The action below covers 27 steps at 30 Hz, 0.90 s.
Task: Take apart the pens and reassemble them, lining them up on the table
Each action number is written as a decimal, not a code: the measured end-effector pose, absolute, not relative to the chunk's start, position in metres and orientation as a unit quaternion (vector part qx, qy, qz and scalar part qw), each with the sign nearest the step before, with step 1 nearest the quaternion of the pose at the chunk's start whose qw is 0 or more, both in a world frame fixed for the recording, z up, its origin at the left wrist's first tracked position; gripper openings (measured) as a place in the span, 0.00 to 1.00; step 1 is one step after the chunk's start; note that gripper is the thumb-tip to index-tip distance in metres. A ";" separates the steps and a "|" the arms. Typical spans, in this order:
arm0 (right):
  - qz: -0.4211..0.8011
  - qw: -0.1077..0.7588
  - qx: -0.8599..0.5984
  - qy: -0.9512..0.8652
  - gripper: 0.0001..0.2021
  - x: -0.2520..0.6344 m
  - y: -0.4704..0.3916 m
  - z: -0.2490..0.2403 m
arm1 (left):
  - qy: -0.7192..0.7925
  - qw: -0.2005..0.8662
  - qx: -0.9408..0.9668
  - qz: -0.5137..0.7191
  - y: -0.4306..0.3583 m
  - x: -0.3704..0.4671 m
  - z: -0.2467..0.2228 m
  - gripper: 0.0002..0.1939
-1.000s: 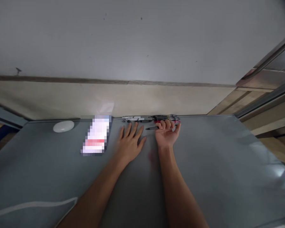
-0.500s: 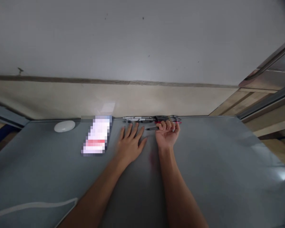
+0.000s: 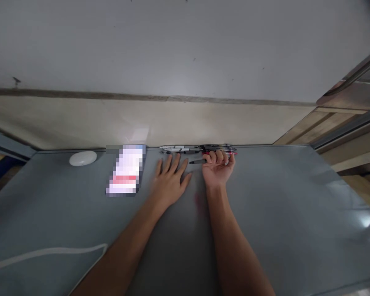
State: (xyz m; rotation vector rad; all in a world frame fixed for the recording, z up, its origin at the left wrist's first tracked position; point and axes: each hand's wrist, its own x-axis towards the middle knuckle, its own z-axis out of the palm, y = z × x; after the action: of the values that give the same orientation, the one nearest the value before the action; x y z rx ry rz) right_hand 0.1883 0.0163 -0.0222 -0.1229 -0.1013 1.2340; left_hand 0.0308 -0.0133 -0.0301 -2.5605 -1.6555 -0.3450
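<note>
My left hand (image 3: pixel 169 181) lies palm down on the grey tabletop (image 3: pixel 178 246), its fingers spread just short of the row of pens. Palm up, my right hand (image 3: pixel 218 166) has its fingers curled round a dark pen (image 3: pixel 196 162), whose pointed end sticks out to the left; the rest of it is hidden by the fingers. Several white and black pens (image 3: pixel 178 149) lie along the wall behind my left fingertips. Behind my right hand, several dark pens (image 3: pixel 218 146) and a red one are bunched together, partly covered by the fingers.
A phone (image 3: pixel 127 168) with a lit, blurred-out screen lies left of my left hand. Farther left sits a white oval object (image 3: pixel 82 158). A white cord (image 3: pixel 49 251) runs by my left forearm. The wall (image 3: pixel 185 121) borders the table's far edge.
The view has tilted slightly, so the table and everything on it sit a little higher. Both hands keep nearly the same place and pose relative to the pens.
</note>
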 end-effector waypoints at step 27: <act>0.582 0.809 -0.037 -0.069 0.23 0.186 0.010 -0.025 | -0.540 0.036 -0.831 -0.128 -0.014 0.031 -0.030 0.27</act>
State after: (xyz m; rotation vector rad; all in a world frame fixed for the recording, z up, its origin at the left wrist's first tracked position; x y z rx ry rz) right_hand 0.1857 0.0102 -0.0246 -0.0785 -0.1474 1.2443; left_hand 0.0310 -0.0137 -0.0301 -2.5522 -1.6596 -0.3930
